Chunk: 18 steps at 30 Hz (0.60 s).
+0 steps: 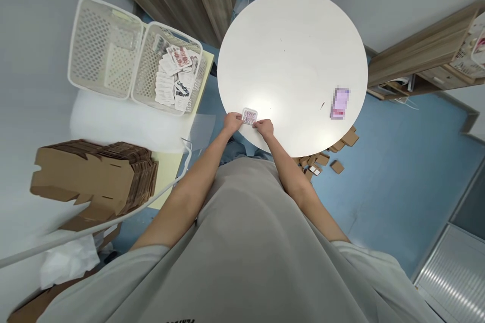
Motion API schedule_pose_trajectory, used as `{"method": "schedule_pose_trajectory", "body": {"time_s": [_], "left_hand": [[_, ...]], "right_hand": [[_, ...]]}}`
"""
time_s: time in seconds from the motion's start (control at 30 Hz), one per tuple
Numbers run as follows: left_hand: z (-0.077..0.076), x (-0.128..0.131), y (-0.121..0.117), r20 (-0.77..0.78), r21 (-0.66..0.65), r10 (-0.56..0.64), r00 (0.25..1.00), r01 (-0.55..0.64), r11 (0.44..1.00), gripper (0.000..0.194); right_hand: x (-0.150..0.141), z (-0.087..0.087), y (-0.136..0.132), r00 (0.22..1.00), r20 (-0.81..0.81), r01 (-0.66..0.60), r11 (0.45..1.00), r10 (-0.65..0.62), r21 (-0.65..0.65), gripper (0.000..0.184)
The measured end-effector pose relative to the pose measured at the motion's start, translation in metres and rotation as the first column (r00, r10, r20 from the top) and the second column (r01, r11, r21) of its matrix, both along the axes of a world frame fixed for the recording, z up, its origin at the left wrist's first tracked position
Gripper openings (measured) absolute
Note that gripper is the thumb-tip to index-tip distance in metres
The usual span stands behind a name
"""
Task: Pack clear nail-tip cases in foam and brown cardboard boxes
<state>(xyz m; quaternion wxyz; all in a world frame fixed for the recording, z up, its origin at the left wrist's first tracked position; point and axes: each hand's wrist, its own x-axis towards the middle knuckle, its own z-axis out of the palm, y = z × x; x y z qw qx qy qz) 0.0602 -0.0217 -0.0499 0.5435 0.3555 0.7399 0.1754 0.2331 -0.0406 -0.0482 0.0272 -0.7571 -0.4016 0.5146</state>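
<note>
A small flat, clear pack of pinkish pieces set in rows (249, 116), which look like false nails, is held at the near edge of the round white table (291, 60). My left hand (233, 122) pinches its left edge between thumb and fingers. At its lower right corner, my right hand (264, 127) has its fingertips closed on the pack. The pack's underside is hidden, so I cannot tell if it rests on the tabletop.
On the left, a white basket (138, 78) holds many printed cards (166, 86), beside another white basket (71, 55). Flattened cardboard boxes (91, 174) are stacked below. A blurred purple object (340, 103) lies on the table's right side. Small brown boxes (336, 166) lie on the floor.
</note>
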Motion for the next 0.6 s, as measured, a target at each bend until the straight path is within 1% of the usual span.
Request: {"method": "schedule_pose_trajectory", "body": {"time_s": [0.1, 0.13, 0.17, 0.2, 0.27, 0.3, 0.33, 0.4, 0.47, 0.53, 0.6], "left_hand": [[-0.001, -0.004, -0.001, 0.085, 0.024, 0.029, 0.996, -0.031, 0.999, 0.028], [0.001, -0.006, -0.002, 0.091, 0.037, 0.004, 0.996, -0.007, 0.999, 0.032], [0.005, -0.01, -0.005, 0.076, 0.052, -0.047, 0.996, 0.043, 0.998, 0.035], [0.011, -0.015, -0.008, 0.047, 0.072, -0.116, 0.992, 0.112, 0.991, 0.039], [0.027, -0.028, -0.018, -0.028, 0.118, -0.263, 0.964, 0.265, 0.957, 0.042], [0.036, -0.037, -0.024, -0.055, 0.164, -0.302, 0.952, 0.307, 0.937, 0.041], [0.046, -0.046, -0.03, -0.072, 0.207, -0.316, 0.946, 0.324, 0.923, 0.04], [0.064, -0.069, -0.045, -0.076, 0.274, -0.28, 0.957, 0.29, 0.917, 0.039], [0.078, -0.094, -0.059, -0.074, 0.314, -0.194, 0.978, 0.208, 0.926, 0.039], [0.084, -0.12, -0.072, -0.085, 0.336, -0.081, 0.993, 0.106, 0.936, 0.039], [0.084, -0.147, -0.084, -0.116, 0.34, 0.042, 0.992, 0.0, 0.941, 0.037]], "right_hand": [[-0.001, 0.002, 0.0, 1.0, 0.025, 0.007, 1.0, -0.007, -0.003, 0.018], [-0.001, 0.004, -0.001, 0.999, 0.032, 0.0, 1.0, 0.0, 0.002, 0.017], [0.0, 0.006, -0.002, 0.999, 0.036, -0.01, 1.0, 0.01, 0.013, 0.016], [0.002, 0.009, -0.003, 0.999, 0.034, -0.024, 0.999, 0.023, 0.033, 0.017], [0.005, 0.017, -0.006, 0.999, 0.009, -0.05, 0.994, 0.049, 0.093, 0.02], [0.005, 0.023, -0.007, 0.998, -0.015, -0.056, 0.99, 0.058, 0.127, 0.021], [0.005, 0.029, -0.008, 0.997, -0.042, -0.059, 0.986, 0.066, 0.159, 0.022], [0.002, 0.042, -0.007, 0.992, -0.097, -0.061, 0.977, 0.082, 0.206, 0.026], [-0.008, 0.056, -0.004, 0.981, -0.155, -0.078, 0.968, 0.117, 0.237, 0.031], [-0.026, 0.07, 0.003, 0.966, -0.198, -0.109, 0.959, 0.164, 0.262, 0.036], [-0.05, 0.082, 0.012, 0.95, -0.21, -0.162, 0.941, 0.23, 0.296, 0.039]]}}
